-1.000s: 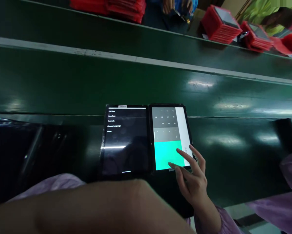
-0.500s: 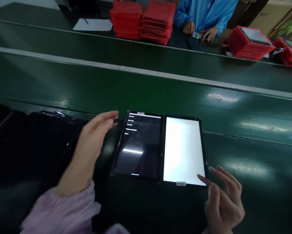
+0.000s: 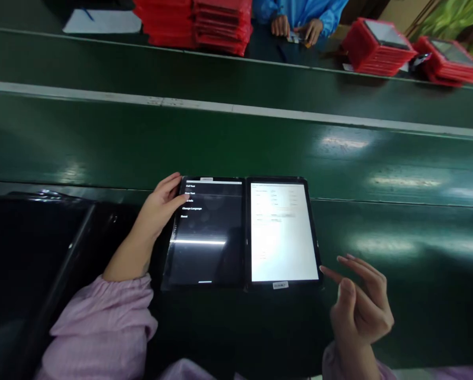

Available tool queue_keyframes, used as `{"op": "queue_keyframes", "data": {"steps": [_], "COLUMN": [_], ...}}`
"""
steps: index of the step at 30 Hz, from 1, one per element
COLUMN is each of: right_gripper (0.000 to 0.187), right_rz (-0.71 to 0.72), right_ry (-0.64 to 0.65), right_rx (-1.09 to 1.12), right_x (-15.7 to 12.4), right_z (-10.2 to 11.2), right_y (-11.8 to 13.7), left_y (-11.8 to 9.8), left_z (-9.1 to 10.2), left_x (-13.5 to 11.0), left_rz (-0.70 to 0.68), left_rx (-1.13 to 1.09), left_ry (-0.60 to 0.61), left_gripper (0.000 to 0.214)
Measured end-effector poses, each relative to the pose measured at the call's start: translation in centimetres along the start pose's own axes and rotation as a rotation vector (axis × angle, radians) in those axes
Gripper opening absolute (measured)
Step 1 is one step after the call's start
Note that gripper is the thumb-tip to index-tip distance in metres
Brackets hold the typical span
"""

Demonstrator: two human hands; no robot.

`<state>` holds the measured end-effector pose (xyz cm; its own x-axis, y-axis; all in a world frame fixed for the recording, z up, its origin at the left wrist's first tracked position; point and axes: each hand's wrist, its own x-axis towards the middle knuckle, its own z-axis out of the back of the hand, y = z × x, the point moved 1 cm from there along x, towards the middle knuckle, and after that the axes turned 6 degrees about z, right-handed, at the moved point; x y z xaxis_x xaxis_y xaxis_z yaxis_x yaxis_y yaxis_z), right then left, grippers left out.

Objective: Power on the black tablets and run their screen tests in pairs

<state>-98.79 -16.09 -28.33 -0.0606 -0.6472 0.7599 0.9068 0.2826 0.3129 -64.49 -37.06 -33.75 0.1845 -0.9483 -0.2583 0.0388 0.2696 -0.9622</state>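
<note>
On glossy green belt (image 3: 236, 153), left hand (image 3: 157, 208) loose-fingered on dark flat tablet (image 3: 208, 237), right hand (image 3: 360, 306) unclenched, empty, beside white-lit tablet (image 3: 281, 237)

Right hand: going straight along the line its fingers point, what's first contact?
Most likely the white-screen tablet, near its lower right corner. The right hand hovers open, fingertips aimed up-left at that edge. Its height above the tablet is unclear.

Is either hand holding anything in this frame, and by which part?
The left hand grips the dark-screen tablet by its top-left corner, thumb on the screen. The right hand holds nothing, open beside the white-screen tablet.
</note>
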Motion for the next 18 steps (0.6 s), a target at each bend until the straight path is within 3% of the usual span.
{"op": "queue_keyframes", "data": {"steps": [4, 9, 11, 15, 18], "right_gripper": [0.034, 0.03, 0.03, 0.031, 0.036], "right_rz": [0.013, 0.173, 0.104, -0.205, -0.229], "right_ry": [0.047, 0.195, 0.206, 0.251, 0.258], "right_rx": [-0.008, 0.082, 0.067, -0.032, -0.044], "right_x": [0.5, 0.9, 0.7, -0.2, 0.0], "right_z": [0.0, -0.7, -0.9, -1.4, -2.1], "right_y": [0.1, 0.4, -0.1, -2.5, -3.2], "left_y": [0.2, 0.0, 0.0, 0.4, 0.7], "left_z": [0.0, -0.3, -0.5, -0.9, -0.9], "left_x": [-0.5, -0.8, -1.0, -2.3, -4.2], "left_rz": [0.017, 0.055, 0.054, 0.051, 0.072], "left_rx": [-0.124, -0.213, -0.236, -0.272, -0.256], "left_ry": [0.011, -0.021, -0.046, -0.07, -0.084], "left_gripper": [0.034, 0.037, 0.036, 0.035, 0.037]}}
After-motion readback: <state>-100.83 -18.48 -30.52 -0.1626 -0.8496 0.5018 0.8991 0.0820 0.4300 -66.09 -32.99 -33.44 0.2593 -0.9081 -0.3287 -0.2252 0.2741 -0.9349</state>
